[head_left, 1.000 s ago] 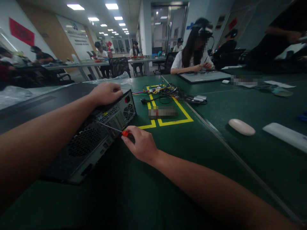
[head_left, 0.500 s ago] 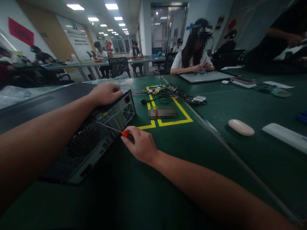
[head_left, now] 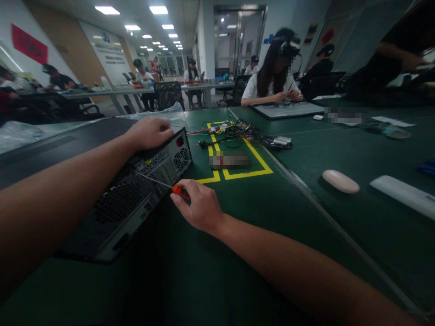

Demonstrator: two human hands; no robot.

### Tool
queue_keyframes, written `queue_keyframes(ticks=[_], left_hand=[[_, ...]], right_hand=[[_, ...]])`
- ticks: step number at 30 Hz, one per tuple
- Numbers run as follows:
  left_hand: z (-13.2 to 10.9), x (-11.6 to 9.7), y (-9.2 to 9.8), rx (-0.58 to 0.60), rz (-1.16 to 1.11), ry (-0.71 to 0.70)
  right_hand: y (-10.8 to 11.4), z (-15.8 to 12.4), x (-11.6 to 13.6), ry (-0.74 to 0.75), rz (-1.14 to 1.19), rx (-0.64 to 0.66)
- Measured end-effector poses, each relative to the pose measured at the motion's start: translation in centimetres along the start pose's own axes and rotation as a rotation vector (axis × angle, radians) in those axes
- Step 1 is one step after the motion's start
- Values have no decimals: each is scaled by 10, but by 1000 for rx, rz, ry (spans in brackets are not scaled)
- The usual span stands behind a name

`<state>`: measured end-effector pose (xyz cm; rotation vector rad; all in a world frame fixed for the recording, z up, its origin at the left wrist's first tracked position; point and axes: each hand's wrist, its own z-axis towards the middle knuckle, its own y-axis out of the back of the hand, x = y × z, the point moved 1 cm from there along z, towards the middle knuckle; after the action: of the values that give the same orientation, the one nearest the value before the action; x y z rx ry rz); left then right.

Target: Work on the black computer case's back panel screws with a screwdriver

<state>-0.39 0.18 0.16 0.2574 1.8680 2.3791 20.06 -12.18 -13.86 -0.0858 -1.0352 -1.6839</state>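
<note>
A dark computer case (head_left: 68,136) lies on its side at the left, its back panel (head_left: 159,174) with vents and slots turned toward my right. Along its top edge my left hand (head_left: 151,132) presses down, fingers curled and closed against the case. My right hand (head_left: 200,203) pinches the orange handle of a screwdriver (head_left: 176,189) between thumb and fingers. The long thin shaft reaches left to the back panel; its tip is near the upper edge of that panel, partly behind my left forearm, and I cannot tell what it touches.
Behind the case lie tangled cables (head_left: 238,129) and a pixelated oblong object (head_left: 231,160) by yellow tape (head_left: 249,174). A beige oval object (head_left: 340,181) and a white long object (head_left: 404,192) lie right. Plastic wrap (head_left: 170,111) is beyond the case. Across the table a person (head_left: 272,81) works.
The screwdriver's handle has turned slightly in my right hand, and more of its orange end shows below the fingers. My left hand and the case stay put.
</note>
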Motion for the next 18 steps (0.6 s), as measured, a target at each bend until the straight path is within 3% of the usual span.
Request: queue_keyframes(ticks=[18], left_hand=[[0,0,-1,-6,1,16]], right_hand=[[-3,0,-4,62,27,23]])
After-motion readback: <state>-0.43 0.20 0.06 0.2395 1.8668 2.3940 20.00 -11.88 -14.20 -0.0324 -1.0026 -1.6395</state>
